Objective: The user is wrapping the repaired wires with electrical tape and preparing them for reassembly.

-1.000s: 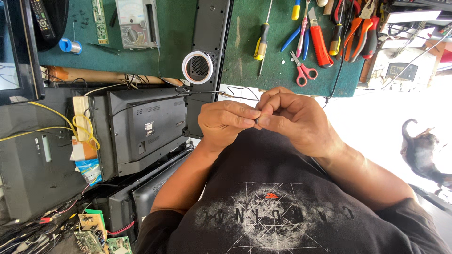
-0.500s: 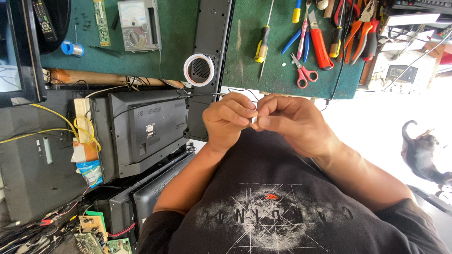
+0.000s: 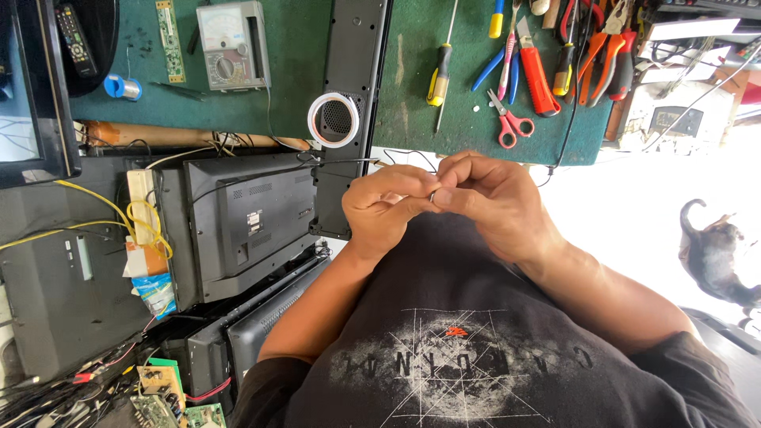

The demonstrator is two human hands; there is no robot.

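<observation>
Head view shows a thin black wire (image 3: 349,162) with its end pinched between the fingertips of the left hand (image 3: 388,208) and the right hand (image 3: 495,202), both pressed together just above the dark shirt (image 3: 444,349). It looks light, limp and slippery, so best gripped close to the tip. At twelve o'clock lies the green bench (image 3: 301,71), with a tape roll (image 3: 334,120) at eleven and red scissors (image 3: 507,120) at one.
</observation>
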